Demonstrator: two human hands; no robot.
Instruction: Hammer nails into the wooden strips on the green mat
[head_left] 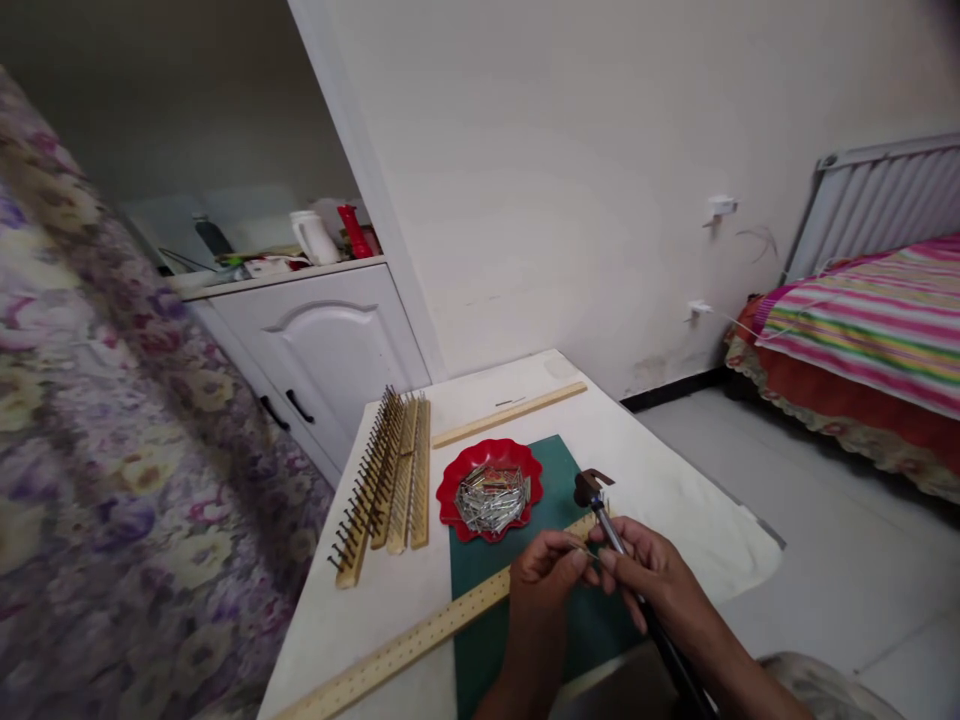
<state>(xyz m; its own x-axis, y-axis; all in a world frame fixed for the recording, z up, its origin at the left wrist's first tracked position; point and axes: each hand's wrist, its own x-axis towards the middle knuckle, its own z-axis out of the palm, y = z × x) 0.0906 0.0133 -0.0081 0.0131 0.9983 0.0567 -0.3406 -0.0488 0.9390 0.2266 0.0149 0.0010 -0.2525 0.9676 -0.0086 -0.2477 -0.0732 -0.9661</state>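
A thin nail-like piece (591,553) sits at the fingertips, over the perforated wooden strip (420,640) and not standing in it; its exact form is too small to make out. The person's left hand (546,565) has thumb and forefinger pinched together on one end, while the right hand (646,566) has its fingertips drawn in close to the other. The right hand also carries a claw hammer (610,527), its shaft lying across the fingers, the head up and pointing away.

The step in hand looks like handling and orienting a nail, rather than striking. The next move would seem to call for a steady pinch by one hand and a firmer grip on the shaft by the other.

The strip slants across a green mat (559,462), passing under the left hand, its near end reaching over the white table (352,640). Just beyond, partly on the mat, a red scalloped dish (448,485) holds loose silvery nails (491,505). To its left stand nail-studded wooden strips (375,505), side by side, points or heads upward. A narrow plain strip (510,415) lies behind the dish.
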